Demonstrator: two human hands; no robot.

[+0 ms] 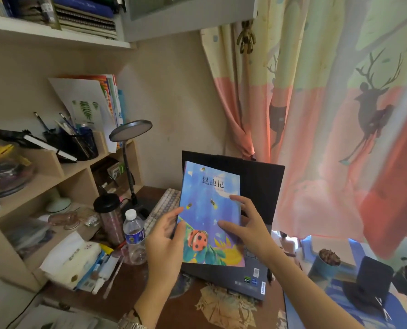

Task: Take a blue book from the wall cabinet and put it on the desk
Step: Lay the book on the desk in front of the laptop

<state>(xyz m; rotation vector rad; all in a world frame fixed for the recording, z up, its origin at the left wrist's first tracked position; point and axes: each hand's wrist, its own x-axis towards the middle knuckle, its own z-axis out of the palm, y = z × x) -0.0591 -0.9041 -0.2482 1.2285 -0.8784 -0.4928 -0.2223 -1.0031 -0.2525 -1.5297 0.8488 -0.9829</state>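
**While two hands are holding it, the blue book (209, 210) is hovering over the desk (188, 312)**

As the grip of the left hand (165, 241) is pinching the book's left edge, thumb on the cover, the right hand (250, 226) is lying spread on the cover's right side, fingers relaxed. The book is standing tilted before the open laptop (262, 186) screen, above its keyboard, clear of the desk.

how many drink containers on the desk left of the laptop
2: a clear plastic water bottle with white cap beside the pale keyboard; a black-lidded tumbler just behind it. Others may hide in clutter.
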